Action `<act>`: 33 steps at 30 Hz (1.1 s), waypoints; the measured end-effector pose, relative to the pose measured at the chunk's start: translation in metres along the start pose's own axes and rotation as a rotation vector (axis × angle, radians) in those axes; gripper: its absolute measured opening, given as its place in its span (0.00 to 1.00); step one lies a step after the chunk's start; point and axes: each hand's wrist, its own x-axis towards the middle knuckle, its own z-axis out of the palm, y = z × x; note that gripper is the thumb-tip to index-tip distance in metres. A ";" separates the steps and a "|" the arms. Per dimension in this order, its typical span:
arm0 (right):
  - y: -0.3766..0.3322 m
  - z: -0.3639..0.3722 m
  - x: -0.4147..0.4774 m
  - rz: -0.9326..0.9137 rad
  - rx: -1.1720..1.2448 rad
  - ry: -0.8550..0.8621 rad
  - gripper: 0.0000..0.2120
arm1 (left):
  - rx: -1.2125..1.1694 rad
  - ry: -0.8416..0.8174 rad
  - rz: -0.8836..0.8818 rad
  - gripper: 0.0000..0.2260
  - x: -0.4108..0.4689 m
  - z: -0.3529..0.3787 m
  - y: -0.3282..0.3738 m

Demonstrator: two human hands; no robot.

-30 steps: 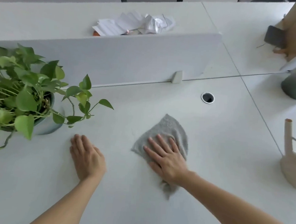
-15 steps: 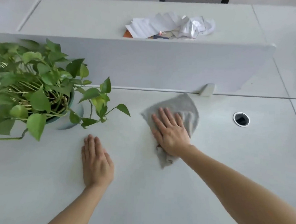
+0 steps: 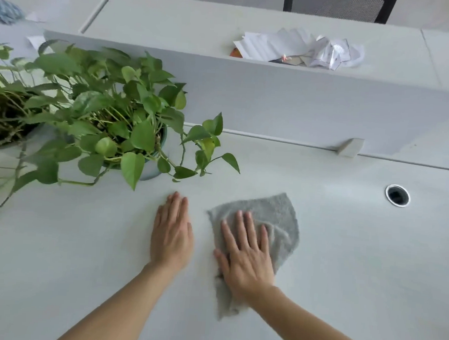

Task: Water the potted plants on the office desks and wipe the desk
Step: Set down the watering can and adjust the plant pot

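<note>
Right now the right hand lies flat on the grey cloth, fingers straight and spread, pressing it to the desk rather than gripping it. The cloth's long axis runs from under the wrist away toward the divider panel. The left hand, also flat and holding nothing, rests on the desk just beside the cloth's left edge. The potted plant stands farther off to the left, nearest the left hand, so a leftward wipe would likely meet that hand first.
</note>
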 end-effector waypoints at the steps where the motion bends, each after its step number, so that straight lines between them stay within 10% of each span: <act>1: 0.006 -0.006 0.009 -0.123 -0.020 -0.059 0.31 | 0.021 0.005 0.014 0.25 0.001 -0.007 -0.017; 5: 0.080 -0.040 0.112 -0.255 -0.071 -0.020 0.33 | 0.057 0.093 -0.191 0.27 0.002 -0.025 -0.089; 11: 0.022 -0.034 0.190 0.536 0.172 0.133 0.28 | 0.063 0.120 -0.210 0.29 0.000 -0.014 -0.116; 15: -0.086 0.011 0.100 0.030 0.051 0.073 0.28 | 0.064 0.080 -0.223 0.28 -0.002 -0.017 -0.117; 19: -0.038 -0.015 0.136 -0.465 -0.097 -0.009 0.25 | 0.044 0.051 -0.226 0.27 -0.001 -0.021 -0.115; 25: -0.056 -0.038 0.210 0.719 1.055 -0.113 0.40 | 0.048 0.059 -0.215 0.27 0.004 -0.018 -0.118; 29: -0.112 -0.003 0.129 0.014 0.221 0.018 0.32 | 0.042 0.044 -0.211 0.27 -0.001 -0.019 -0.124; 33: 0.004 -0.016 0.098 -0.378 -0.113 -0.053 0.27 | 0.029 0.041 -0.215 0.28 0.003 -0.020 -0.120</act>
